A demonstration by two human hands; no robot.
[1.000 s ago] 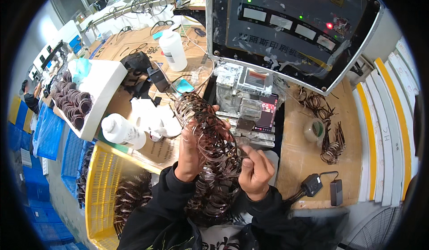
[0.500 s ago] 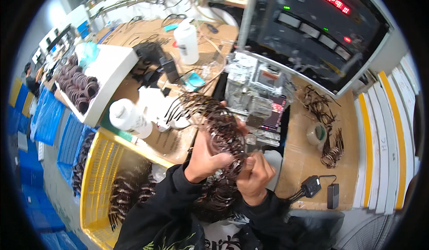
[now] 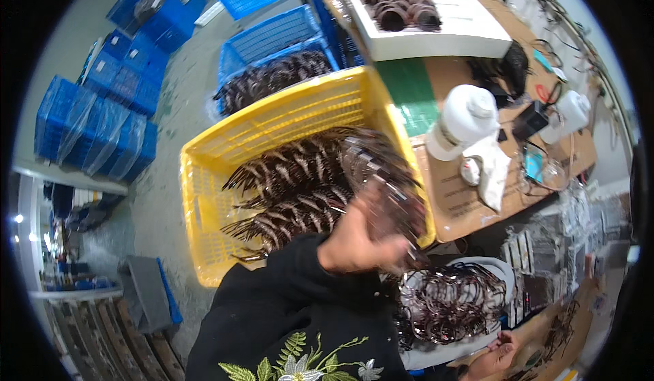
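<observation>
My left hand (image 3: 364, 238) grips a bundle of dark brown coiled leads (image 3: 395, 211), blurred by motion, at the right wall of the yellow basket (image 3: 204, 258). Inside the basket lie rows of similar coils (image 3: 293, 170) with many thin ends fanned out. Low on the right, my right hand (image 3: 497, 357) rests with its fingers loosely apart, holding nothing that I can see. Beside it a white tray (image 3: 415, 360) carries more shiny brown coils (image 3: 449, 306).
Behind the yellow basket stands a blue basket (image 3: 272, 37) with dark coils. A white box (image 3: 463, 20) holds rolled coils. White bottles (image 3: 463, 122), (image 3: 569, 117) stand on the cardboard-covered bench (image 3: 456, 207). Blue crates (image 3: 95, 129) are stacked at the far left.
My view has turned left toward the yellow basket. My left hand has carried the brown coil bundle over to it; my right hand has let go and stayed by the bench.
</observation>
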